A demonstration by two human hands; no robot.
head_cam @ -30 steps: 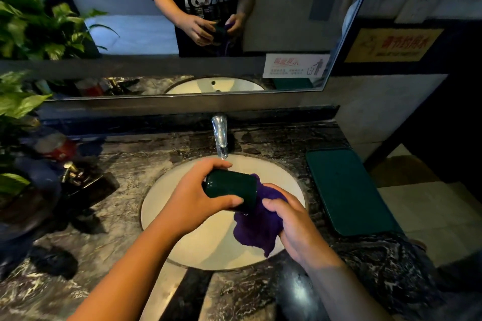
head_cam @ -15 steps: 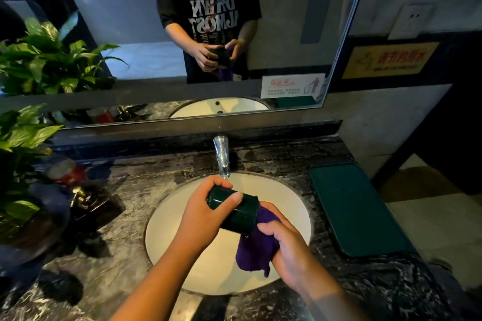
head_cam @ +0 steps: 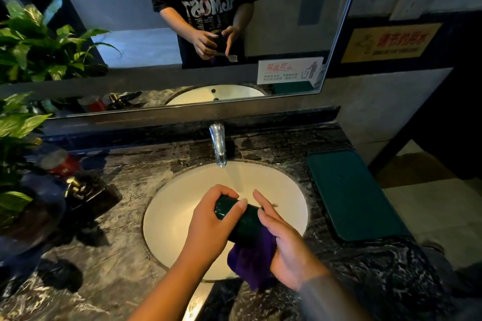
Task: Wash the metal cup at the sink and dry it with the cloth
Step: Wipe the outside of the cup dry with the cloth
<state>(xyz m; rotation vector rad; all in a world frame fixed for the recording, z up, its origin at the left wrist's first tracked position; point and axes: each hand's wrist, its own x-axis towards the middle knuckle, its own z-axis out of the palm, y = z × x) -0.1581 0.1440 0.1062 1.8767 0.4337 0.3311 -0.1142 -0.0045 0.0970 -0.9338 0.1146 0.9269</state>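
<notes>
A dark green metal cup (head_cam: 243, 221) lies tilted on its side above the white sink basin (head_cam: 182, 206). My left hand (head_cam: 211, 221) grips its base end, thumb over the top. My right hand (head_cam: 284, 247) holds a purple cloth (head_cam: 254, 260) against the cup's open end; its forefinger stretches along the cup's side. The cloth hangs down under the cup. The cup's mouth is hidden by cloth and hand.
A chrome tap (head_cam: 218, 146) stands behind the basin. A green mat (head_cam: 352, 195) lies on the dark marble counter (head_cam: 104, 268) at right. Plants (head_cam: 23, 122), a red can (head_cam: 61, 163) and dark ornaments crowd the left side. A mirror (head_cam: 130, 20) fills the wall.
The cup has tilted further, its open end now lower toward me. My right hand has shifted up along the cup, forefinger extended. The camera view has risen slightly.
</notes>
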